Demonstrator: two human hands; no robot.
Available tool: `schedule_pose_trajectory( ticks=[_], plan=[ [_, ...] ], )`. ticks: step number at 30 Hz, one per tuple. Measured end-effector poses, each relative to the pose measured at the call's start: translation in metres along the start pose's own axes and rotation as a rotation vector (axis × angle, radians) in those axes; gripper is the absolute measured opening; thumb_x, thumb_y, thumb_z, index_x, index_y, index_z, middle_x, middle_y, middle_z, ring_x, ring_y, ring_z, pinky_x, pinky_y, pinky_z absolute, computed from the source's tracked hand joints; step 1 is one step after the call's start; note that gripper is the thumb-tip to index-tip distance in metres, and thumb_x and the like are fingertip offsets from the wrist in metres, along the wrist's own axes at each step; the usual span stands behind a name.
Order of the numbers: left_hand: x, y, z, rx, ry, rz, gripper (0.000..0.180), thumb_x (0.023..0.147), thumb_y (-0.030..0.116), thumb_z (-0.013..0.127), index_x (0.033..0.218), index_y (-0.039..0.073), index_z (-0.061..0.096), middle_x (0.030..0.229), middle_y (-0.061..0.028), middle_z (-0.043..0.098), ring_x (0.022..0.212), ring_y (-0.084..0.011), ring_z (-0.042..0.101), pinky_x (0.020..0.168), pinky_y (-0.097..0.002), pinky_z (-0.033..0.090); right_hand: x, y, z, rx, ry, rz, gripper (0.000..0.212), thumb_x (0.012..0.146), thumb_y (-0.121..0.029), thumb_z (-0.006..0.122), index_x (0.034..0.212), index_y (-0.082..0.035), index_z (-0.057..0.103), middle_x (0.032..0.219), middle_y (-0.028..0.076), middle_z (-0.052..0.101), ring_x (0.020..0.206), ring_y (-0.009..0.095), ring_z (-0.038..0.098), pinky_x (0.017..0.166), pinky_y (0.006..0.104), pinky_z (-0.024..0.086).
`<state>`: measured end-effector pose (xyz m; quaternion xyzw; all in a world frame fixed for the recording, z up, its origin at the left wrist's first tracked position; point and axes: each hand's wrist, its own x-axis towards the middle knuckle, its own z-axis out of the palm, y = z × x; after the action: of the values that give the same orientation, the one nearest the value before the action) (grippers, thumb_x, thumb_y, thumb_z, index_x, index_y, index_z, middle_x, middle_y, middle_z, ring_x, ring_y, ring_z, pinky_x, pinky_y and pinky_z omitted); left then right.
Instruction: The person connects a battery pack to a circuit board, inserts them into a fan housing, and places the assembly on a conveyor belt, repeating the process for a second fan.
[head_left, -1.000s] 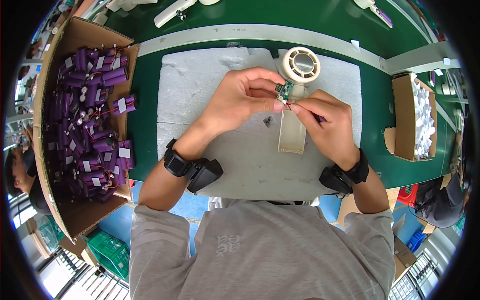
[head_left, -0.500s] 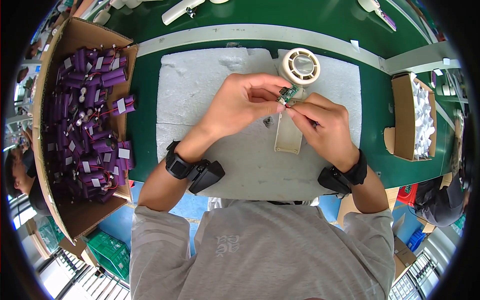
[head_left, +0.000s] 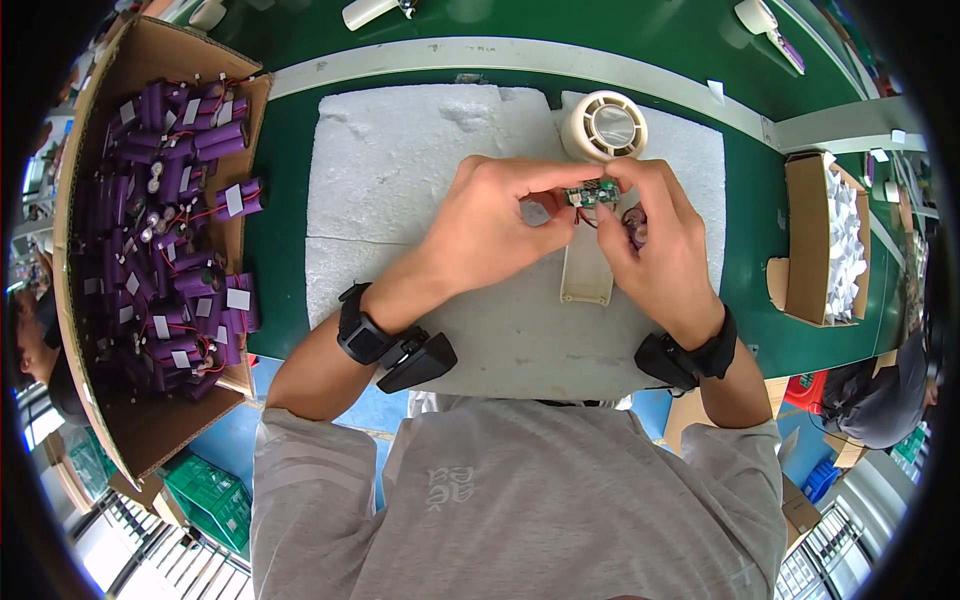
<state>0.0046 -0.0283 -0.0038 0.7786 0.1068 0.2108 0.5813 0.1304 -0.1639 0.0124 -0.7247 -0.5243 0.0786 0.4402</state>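
Observation:
Between my two hands is a small green circuit board (head_left: 594, 193) with a white connector at its left end. My left hand (head_left: 490, 215) pinches that left end between thumb and forefinger. At the other end, my right hand (head_left: 660, 240) grips the board with thumb and forefinger. A battery pack (head_left: 637, 228), mostly hidden, sits under the curled fingers of my right hand. Short red and dark wires (head_left: 584, 217) hang below the board. Beneath my hands lies a cream handle shell (head_left: 588, 268), joined toward a round cream fan head (head_left: 612, 125); the joint is covered.
White foam sheets (head_left: 380, 160) cover the green workbench (head_left: 275, 220). At left stands a cardboard box (head_left: 85, 300) full of purple battery packs (head_left: 190, 290). A smaller box (head_left: 808, 240) of white pieces is at right. A pale rail (head_left: 420, 62) crosses behind the foam.
The circuit board has turned to lie level, and my right thumb and forefinger have moved up onto its right end. The battery pack under my right fingers shows more. The view has shifted slightly.

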Motion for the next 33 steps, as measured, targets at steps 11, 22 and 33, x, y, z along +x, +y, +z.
schedule_pose_trajectory(
  ticks=[11, 22, 33],
  plan=[
    [-0.001, -0.006, 0.005, -0.044, 0.101, -0.019, 0.024, 0.076, 0.000, 0.069, 0.099, 0.002, 0.071, 0.090, -0.0117, 0.071, 0.077, -0.0196, 0.071, 0.071, -0.0294, 0.058, 0.001, 0.005, -0.003, -0.115, -0.025, -0.082, 0.037, 0.070, 0.000, 0.077, 0.105, -0.004, 0.066, 0.100, 0.011, 0.066, 0.075, 0.019, 0.067, 0.063, 0.0275, 0.054],
    [0.000, -0.008, 0.007, 0.236, 0.120, 0.183, 0.027, 0.072, -0.004, 0.070, 0.098, 0.003, 0.072, 0.083, -0.0088, 0.070, 0.067, -0.0178, 0.067, 0.060, -0.0260, 0.054, 0.001, 0.006, -0.001, -0.128, 0.031, -0.077, 0.033, 0.068, 0.000, 0.078, 0.099, -0.003, 0.070, 0.094, 0.009, 0.070, 0.069, 0.013, 0.066, 0.058, 0.0243, 0.054],
    [-0.002, -0.008, 0.008, 0.099, 0.085, 0.090, 0.029, 0.073, -0.002, 0.069, 0.101, 0.004, 0.069, 0.090, -0.0098, 0.067, 0.070, -0.0162, 0.064, 0.061, -0.0279, 0.052, 0.001, -0.002, -0.006, -0.096, -0.030, 0.056, 0.021, 0.076, -0.003, 0.077, 0.093, -0.001, 0.066, 0.089, 0.007, 0.066, 0.065, 0.011, 0.065, 0.053, 0.0230, 0.050]
  ],
)
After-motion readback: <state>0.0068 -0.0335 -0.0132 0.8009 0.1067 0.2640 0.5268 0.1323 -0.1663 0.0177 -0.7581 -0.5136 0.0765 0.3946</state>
